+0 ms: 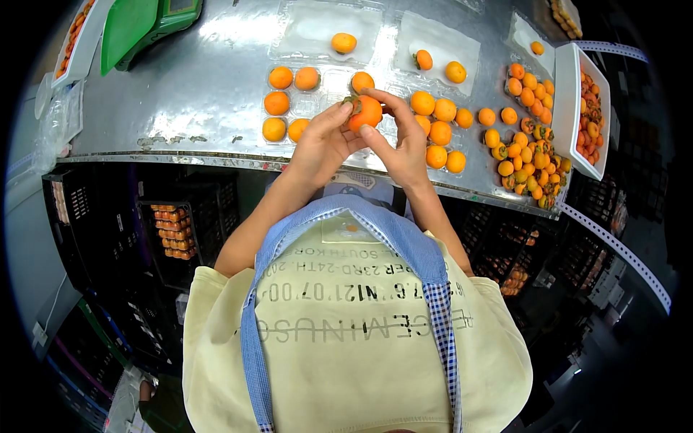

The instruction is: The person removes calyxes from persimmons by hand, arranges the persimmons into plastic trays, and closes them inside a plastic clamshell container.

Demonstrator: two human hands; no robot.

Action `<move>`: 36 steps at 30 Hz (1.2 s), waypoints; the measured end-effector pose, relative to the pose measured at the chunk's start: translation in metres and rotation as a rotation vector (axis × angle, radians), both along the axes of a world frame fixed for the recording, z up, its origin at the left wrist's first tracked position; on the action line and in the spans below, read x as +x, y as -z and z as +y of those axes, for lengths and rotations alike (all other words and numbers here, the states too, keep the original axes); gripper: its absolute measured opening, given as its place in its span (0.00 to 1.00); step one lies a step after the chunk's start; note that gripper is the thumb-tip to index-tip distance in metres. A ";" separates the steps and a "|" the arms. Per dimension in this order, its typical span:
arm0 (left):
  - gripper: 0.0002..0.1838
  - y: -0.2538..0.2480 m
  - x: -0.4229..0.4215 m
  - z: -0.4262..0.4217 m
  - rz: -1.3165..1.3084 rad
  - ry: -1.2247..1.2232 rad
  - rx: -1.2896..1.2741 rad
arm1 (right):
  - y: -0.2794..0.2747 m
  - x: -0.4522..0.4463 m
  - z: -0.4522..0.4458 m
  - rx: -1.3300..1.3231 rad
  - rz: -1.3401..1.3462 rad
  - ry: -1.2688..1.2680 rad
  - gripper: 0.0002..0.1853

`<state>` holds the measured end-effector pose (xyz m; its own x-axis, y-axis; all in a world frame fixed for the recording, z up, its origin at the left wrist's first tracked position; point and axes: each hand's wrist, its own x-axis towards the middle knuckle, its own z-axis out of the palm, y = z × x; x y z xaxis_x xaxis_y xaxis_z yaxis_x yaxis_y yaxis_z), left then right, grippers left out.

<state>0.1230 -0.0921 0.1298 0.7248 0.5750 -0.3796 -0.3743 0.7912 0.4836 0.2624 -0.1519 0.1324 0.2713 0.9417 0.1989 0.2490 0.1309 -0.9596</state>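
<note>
**Yellow shirt [382, 375] up close, both hands on one persimmon**

So the shirt takes up most of the bottom of the view, with faded lettering and a blue strap [253, 339] looping over it.

Going left to right: a green scale [141, 29] sits at the back left of the metal table [195, 101], with a white bin [85, 49] of orange fruit beyond it. Below the table there's a black crate [206, 238] near packed rows of fruit.

Next comes a clear tray [334, 78], part filled, with persimmons in its left cups. Left hand [323, 148] is partly closed, thumb on the leafy end of the persimmon [366, 114], fingers curled by its underside. Right hand [406, 144] is curved round the other side, thumb at the bottom and a fingertip up top, so the gap is just about fruit-width. That persimmon is up between both hands, in front of the tray. Can't tell how hard either one is squeezing.

Just right of the hands is a cluster of fruit [440, 133], then a big pile [530, 166] by the table edge, and finally a white box [606, 101] full of more, far right.
</note>
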 end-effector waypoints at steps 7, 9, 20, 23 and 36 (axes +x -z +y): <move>0.22 0.006 0.004 -0.005 -0.010 0.008 0.078 | -0.003 -0.005 -0.001 -0.034 0.075 0.005 0.22; 0.23 0.006 0.004 -0.007 -0.039 0.003 0.087 | -0.005 -0.007 -0.001 -0.019 0.099 0.011 0.21; 0.31 0.007 0.001 -0.009 -0.221 0.003 0.121 | -0.011 -0.003 -0.003 0.202 0.232 -0.038 0.15; 0.33 0.007 -0.001 -0.007 -0.237 0.025 0.136 | -0.014 -0.004 -0.004 0.212 0.233 -0.042 0.16; 0.32 0.001 -0.003 -0.008 -0.128 0.007 0.343 | -0.015 0.002 -0.005 0.186 0.140 -0.033 0.17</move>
